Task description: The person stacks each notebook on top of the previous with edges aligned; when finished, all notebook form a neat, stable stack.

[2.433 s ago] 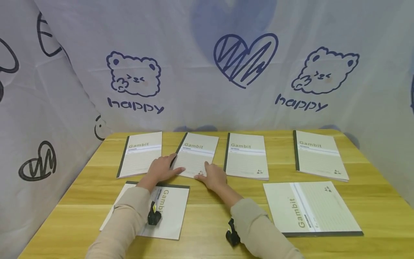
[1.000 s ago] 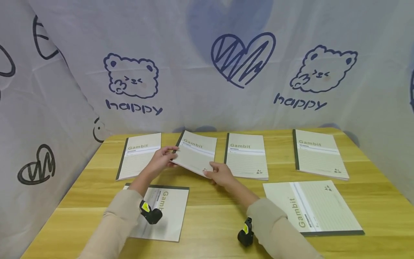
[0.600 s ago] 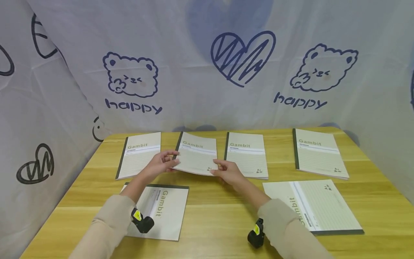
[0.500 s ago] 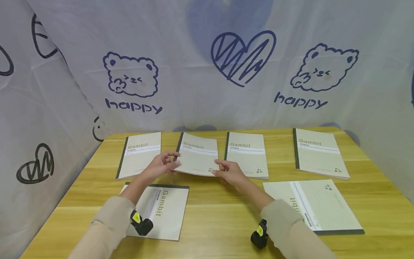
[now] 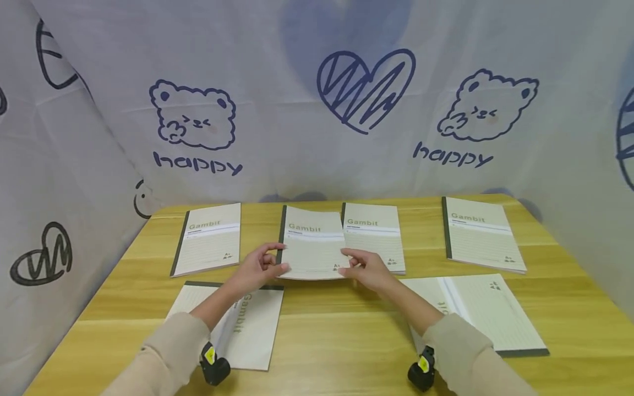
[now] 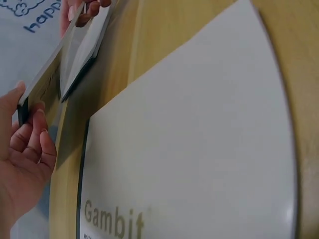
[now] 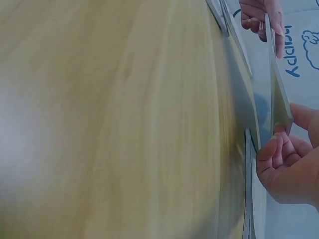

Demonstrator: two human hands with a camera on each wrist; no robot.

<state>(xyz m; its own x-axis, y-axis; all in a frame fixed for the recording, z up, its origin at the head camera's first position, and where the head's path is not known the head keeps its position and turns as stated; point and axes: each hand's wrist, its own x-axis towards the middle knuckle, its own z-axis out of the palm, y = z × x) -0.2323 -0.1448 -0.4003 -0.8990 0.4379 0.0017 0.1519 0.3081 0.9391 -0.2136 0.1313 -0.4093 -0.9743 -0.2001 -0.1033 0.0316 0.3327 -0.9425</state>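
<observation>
A cream notebook (image 5: 314, 250) with a dark spine on its left is lifted above the table, its cover facing up. The left hand (image 5: 257, 269) pinches its spine side near the lower corner, thumb on the cover. At the lower right corner the right hand (image 5: 369, 269) pinches it the same way. In the left wrist view the left hand (image 6: 27, 154) holds the spine edge between thumb and fingers. The right wrist view shows the right hand (image 7: 294, 159) gripping the raised notebook (image 7: 279, 94). In the head view, the held notebook overlaps part of the notebook (image 5: 373, 236) behind it on the right.
Flat on the wooden table (image 5: 337, 341) lie a notebook (image 5: 208, 242) at back left, another (image 5: 482, 234) at back right, a sideways one (image 5: 257, 330) at front left, partly behind the left arm, and one (image 5: 500, 313) at front right. A printed cloth (image 5: 277, 137) hangs behind.
Both hands have gripped the notebook that lay flat between its back-row neighbours, raised it off the table and carried it to the right, straightening it. The head view has shifted slightly.
</observation>
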